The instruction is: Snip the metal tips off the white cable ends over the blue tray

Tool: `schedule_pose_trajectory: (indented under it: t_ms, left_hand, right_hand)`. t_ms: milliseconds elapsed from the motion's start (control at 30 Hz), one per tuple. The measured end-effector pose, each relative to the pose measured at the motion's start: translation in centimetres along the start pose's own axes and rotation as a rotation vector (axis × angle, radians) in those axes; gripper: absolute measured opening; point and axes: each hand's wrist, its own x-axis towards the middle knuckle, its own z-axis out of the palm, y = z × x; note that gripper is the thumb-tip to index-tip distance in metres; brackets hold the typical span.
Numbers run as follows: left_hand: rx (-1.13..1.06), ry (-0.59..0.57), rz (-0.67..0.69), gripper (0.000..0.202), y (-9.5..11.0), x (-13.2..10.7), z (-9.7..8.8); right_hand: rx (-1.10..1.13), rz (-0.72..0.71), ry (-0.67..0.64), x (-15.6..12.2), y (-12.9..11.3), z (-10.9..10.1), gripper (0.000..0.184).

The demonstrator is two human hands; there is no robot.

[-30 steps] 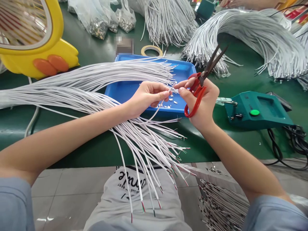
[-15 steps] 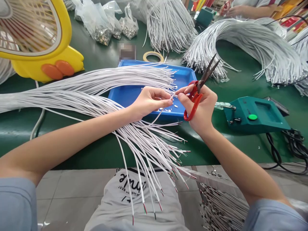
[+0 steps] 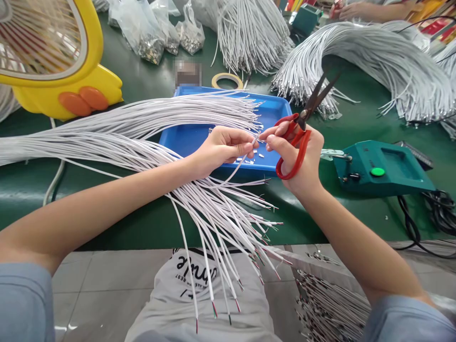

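Observation:
My left hand [image 3: 223, 148] pinches one thin white cable [image 3: 239, 164] near its end, over the front edge of a blue tray [image 3: 185, 137]. My right hand [image 3: 297, 154] grips red-handled scissors [image 3: 302, 126], blades pointing up and away; its thumb and forefinger also pinch the cable's tip. A large fan of white cables [image 3: 124, 137] runs from the left across the green table, some ends resting on the tray, others hanging over the table edge above my lap. Small white offcuts [image 3: 251, 159] lie in the tray.
A yellow duck-shaped fan [image 3: 53, 57] stands at the back left. A teal device [image 3: 381, 168] with a green button sits right of my hands, black cords beside it. More cable bundles [image 3: 374, 57], plastic bags [image 3: 156, 33] and a tape roll [image 3: 227, 80] lie behind. Another person's hand [image 3: 351, 9] shows at the top right.
The scissors have tilted slightly, blades now a little more to the right. Both hands stay pinched on the cable end over the tray.

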Motion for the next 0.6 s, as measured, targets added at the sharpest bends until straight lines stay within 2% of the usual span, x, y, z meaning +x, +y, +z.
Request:
schedule_pose_trajectory:
  t_ms: [200,600]
  left_hand:
    - [-0.016,-0.044,-0.036,0.017,0.02,0.12,-0.09]
    - [-0.024,-0.09,-0.05,0.021,0.0,0.2,0.04]
  right_hand:
    - [-0.015,-0.006,0.039,0.09,0.34,0.04,0.015]
    - [0.037,0.03,-0.035,-0.11,-0.33,0.33,0.019]
